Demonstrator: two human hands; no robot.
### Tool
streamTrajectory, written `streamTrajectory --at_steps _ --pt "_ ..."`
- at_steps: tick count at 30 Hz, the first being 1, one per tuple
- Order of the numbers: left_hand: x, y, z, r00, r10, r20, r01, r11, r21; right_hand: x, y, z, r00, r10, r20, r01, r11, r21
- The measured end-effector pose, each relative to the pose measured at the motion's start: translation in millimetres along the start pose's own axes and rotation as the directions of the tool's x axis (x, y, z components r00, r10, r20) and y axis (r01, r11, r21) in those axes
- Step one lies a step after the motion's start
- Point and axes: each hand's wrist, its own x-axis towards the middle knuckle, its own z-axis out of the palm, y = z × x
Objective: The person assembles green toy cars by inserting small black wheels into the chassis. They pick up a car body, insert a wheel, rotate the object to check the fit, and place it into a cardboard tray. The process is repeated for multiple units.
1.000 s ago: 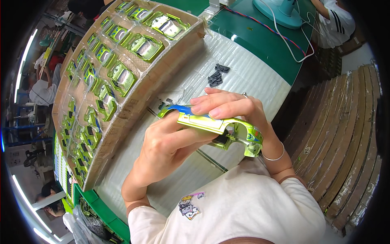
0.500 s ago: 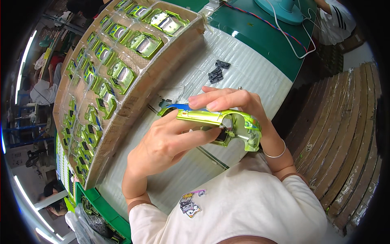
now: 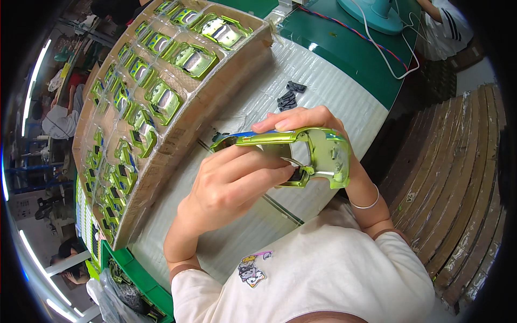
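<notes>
Between my two hands is a shiny green toy car body point(image 3: 329, 156) with blue marking, tipped so that its hollow inside partly shows. My right hand point(image 3: 308, 118) grips it from the far side, fingers laid over the outer surface. My left hand point(image 3: 226, 180) is closed on the near side, fingers reaching into the hollow. Its fingertips press at a small dark part point(image 3: 296, 174) by the inner edge; how that part sits is partly hidden. Several loose black plastic pieces point(image 3: 287, 100) lie on the table beyond my right hand.
A cardboard box point(image 3: 177, 126) with clear dividers holds rows of green car bodies at left. Below it stands a green crate point(image 3: 126, 264) with plastic bags. Stacked cardboard point(image 3: 447, 177) fills the right side. A teal stand base point(image 3: 379, 16) with cables is at the back; other people sit farther off.
The car body has been rolled so more of its inside faces me, and its right end has risen slightly. My left hand has moved a little right, its fingers deeper inside.
</notes>
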Motion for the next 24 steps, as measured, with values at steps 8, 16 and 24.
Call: streamTrajectory --at_steps 8,16,24 --pt "0 -10 -7 0.999 -0.004 0.042 0.009 0.994 -0.113 -5 -6 7 0.998 0.064 -0.008 -0.064 0.994 -0.094" --pt "-7 -15 -10 0.882 -0.321 0.346 0.339 -0.079 -0.938 -10 6 -20 0.867 0.497 -0.023 -0.312 0.58 0.752" --pt "2 -9 3 0.81 -0.336 0.482 0.349 -0.384 -0.855 7 16 9 0.995 -0.101 0.004 0.09 0.903 0.421"
